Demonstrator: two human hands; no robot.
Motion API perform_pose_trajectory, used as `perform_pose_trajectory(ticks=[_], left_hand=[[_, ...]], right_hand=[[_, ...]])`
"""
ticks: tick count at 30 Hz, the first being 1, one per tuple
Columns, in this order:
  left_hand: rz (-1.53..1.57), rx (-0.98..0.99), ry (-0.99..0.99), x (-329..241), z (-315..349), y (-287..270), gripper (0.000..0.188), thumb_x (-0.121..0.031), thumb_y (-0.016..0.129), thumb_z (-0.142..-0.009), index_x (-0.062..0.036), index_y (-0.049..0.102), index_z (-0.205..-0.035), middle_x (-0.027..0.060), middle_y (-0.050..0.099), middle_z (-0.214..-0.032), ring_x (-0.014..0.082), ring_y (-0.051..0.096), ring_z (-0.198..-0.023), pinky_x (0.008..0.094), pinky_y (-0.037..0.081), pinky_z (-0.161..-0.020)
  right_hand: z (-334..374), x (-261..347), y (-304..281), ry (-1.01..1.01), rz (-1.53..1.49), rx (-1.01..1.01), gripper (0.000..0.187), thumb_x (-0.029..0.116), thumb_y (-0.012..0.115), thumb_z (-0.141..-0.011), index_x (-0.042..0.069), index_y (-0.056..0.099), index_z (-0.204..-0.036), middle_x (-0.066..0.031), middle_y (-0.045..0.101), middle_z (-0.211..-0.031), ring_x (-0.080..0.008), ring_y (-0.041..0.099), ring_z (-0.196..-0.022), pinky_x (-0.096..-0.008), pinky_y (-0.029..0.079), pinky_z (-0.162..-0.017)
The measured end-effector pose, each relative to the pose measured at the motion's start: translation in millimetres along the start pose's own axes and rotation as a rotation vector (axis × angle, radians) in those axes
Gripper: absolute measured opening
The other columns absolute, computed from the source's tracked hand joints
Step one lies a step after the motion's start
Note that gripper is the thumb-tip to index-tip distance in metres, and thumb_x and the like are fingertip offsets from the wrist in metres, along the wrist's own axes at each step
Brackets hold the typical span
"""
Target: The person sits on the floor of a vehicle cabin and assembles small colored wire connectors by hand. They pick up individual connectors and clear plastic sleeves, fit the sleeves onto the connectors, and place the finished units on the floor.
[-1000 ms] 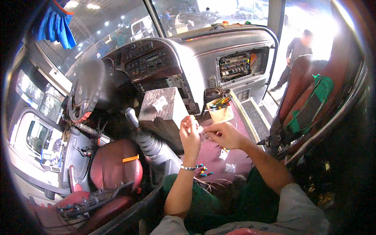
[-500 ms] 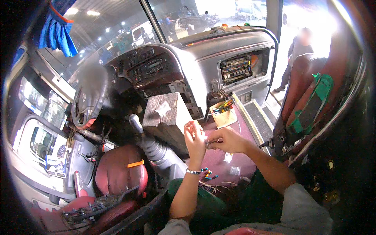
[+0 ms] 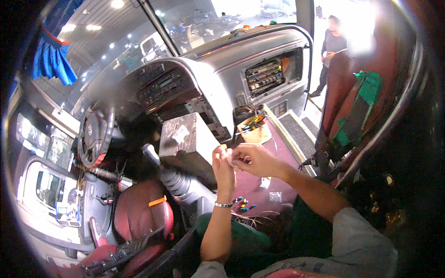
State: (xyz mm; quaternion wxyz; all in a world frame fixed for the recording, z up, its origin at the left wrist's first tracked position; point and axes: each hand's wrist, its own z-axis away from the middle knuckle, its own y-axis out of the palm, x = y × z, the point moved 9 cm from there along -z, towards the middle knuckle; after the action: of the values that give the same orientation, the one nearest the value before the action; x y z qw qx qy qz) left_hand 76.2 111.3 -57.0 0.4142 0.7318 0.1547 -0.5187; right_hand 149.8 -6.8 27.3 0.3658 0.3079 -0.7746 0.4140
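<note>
My two hands meet in the air beside a wooden block. The left hand is raised with its fingers curled closed, and a small orange bit shows at its fingertips. My right hand pinches against those fingers with thumb and forefinger. What lies between them is too small and blurred to name. Below, on the dark red floor, are several small blue and yellow pieces, pale wires and a clear plastic packet.
A cardboard box of tools stands past my hands, near the step. An open fuse panel is in the dashboard. The gear lever, steering wheel and driver's seat are left. Outside the doorway stands a person.
My right hand has moved up toward the left fingertips, where an orange bit now shows. The whole view has shifted, so the cab sits further left. The person outside is more fully in view.
</note>
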Motion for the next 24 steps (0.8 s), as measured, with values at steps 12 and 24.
perform_pose_trajectory(ticks=[12,24], left_hand=[[-0.223,-0.010,0.086,-14,11,18,0.029,-0.036,0.042,-0.116,-0.0078,0.047,-0.121,-0.0012,0.050,-0.094,0.0050,0.047,-0.077,0.0219,0.040,-0.065],[-0.164,-0.031,0.038,-22,15,29,0.018,-0.028,0.039,-0.116,-0.0099,0.045,-0.118,-0.0012,0.048,-0.087,0.0043,0.044,-0.071,0.0209,0.039,-0.059]], right_hand=[[4,-2,-19,-0.123,0.065,-0.014,0.022,0.010,0.070,-0.087,0.006,0.080,-0.107,-0.0144,0.072,-0.090,-0.0249,0.071,-0.076,-0.0377,0.055,-0.069],[2,-20,-7,-0.091,0.042,0.109,0.022,0.013,0.076,-0.089,0.006,0.079,-0.110,-0.0099,0.071,-0.091,-0.0214,0.067,-0.082,-0.0363,0.053,-0.075]])
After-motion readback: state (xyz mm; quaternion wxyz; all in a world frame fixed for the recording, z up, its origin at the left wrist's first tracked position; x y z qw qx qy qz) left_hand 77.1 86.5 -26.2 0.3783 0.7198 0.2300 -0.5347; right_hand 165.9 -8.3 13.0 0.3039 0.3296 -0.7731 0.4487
